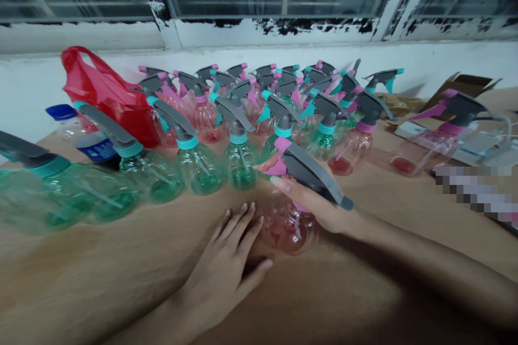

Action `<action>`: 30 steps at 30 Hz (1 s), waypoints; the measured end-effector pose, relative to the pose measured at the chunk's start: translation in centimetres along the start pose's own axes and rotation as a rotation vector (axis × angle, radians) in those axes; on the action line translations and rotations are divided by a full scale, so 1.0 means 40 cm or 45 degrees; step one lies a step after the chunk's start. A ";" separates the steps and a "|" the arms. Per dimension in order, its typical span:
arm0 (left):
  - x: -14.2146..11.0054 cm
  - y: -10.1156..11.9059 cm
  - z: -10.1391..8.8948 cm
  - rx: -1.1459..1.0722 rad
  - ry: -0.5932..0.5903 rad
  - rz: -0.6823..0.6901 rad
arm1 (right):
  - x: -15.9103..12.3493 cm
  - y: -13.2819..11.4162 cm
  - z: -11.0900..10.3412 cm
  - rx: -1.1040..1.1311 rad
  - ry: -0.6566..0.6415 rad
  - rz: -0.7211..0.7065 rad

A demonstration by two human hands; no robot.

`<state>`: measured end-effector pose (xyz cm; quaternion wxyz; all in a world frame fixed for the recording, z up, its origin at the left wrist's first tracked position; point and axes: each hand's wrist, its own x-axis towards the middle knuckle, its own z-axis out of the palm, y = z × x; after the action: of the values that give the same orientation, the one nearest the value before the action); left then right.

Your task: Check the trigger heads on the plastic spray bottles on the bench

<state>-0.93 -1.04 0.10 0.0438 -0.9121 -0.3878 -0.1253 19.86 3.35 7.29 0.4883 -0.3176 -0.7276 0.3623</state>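
A pink-tinted spray bottle with a grey and pink trigger head stands in front of me on the table. My right hand grips it around the neck, just below the head, with fingers wrapped by the pink trigger. To its left, my left hand lies palm down on the tabletop with fingers spread. It holds nothing, and its fingertips are close to the bottle's base. Directly behind stand a green spray bottle with a turquoise collar and another green spray bottle.
Rows of green and pink spray bottles stretch toward the wall. At the left are a red plastic bag and a blue-capped drink bottle. A lone pink spray bottle, an open cardboard box and white boxes are at the right.
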 end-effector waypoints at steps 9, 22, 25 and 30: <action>-0.001 -0.001 0.002 0.012 -0.009 0.005 | 0.004 -0.010 -0.005 -0.047 0.037 -0.028; 0.002 0.001 -0.003 0.054 -0.011 0.001 | 0.007 -0.018 0.004 0.052 0.041 0.089; 0.001 -0.001 0.000 0.048 -0.009 0.003 | 0.003 -0.018 0.007 0.017 0.060 0.114; -0.001 -0.001 0.000 0.044 -0.006 0.003 | -0.019 0.004 0.001 -0.088 0.046 0.167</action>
<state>-0.97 -1.04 0.08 0.0588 -0.9120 -0.3889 -0.1163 20.07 2.81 6.76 0.4653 -0.3880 -0.7082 0.3624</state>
